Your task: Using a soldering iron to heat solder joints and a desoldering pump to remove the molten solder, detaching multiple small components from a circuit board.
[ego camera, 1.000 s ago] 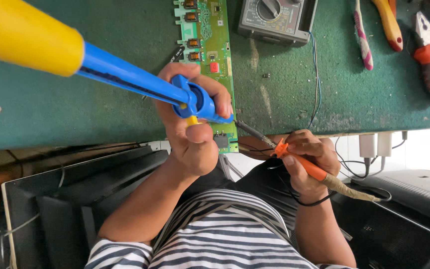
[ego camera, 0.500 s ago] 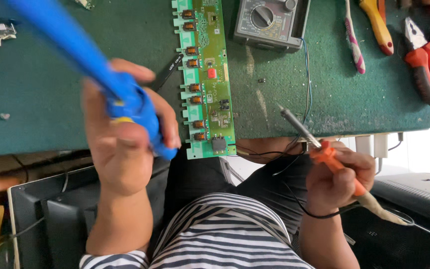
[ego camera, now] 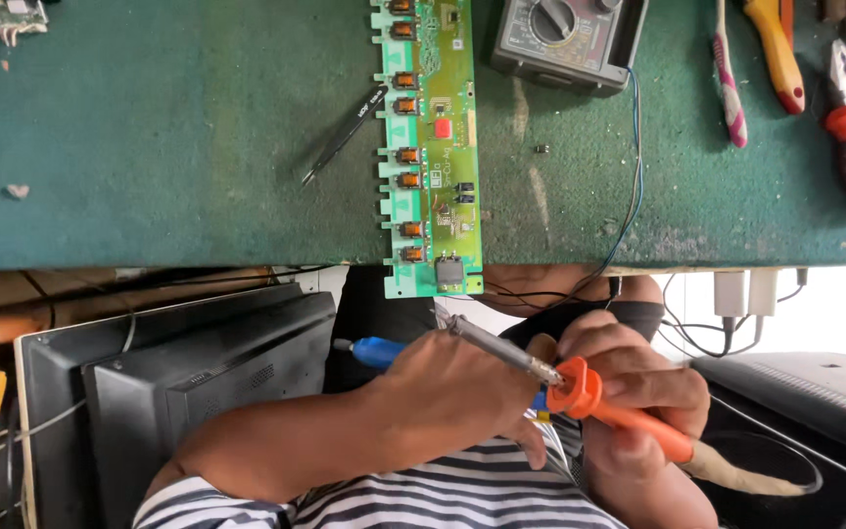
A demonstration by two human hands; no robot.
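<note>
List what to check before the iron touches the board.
1. Grip on iron by right hand: ok.
2. Grip on pump by left hand: ok.
3. Tip of iron apart from board: ok, it sits just below the near end.
4. Support of board on table: not ok, the near end overhangs the edge.
5. Tip heat: cannot tell.

The tabletop (ego camera: 149, 147) wears matt green cloth, rough and scuffed pale in patches. The board (ego camera: 433, 147) is glossy green laminate. The iron (ego camera: 580, 387) has a dull metal shaft and smooth orange plastic grip; the pump (ego camera: 379, 351) looks like shiny blue plastic.
</note>
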